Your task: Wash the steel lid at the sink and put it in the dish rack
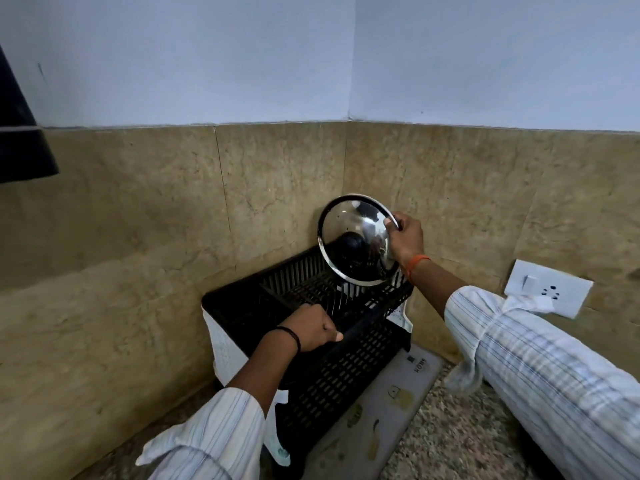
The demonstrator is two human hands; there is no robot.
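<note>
Right hand [406,237] grips lid [356,239] above rack [346,358].

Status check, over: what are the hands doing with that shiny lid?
Right hand pinches steel lid rim, on edge over dish rack back corner. Left hand grips rack's front rim. Nothing blocking.

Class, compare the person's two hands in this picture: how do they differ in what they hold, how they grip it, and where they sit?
1. The right hand pinches the rim of the steel lid; the left hand grips the front edge of the black dish rack.
2. The right hand is raised near the tiled wall; the left hand sits lower and nearer the camera.
3. The right wrist wears an orange band, the left a black one.
Both come out of striped sleeves.
</note>
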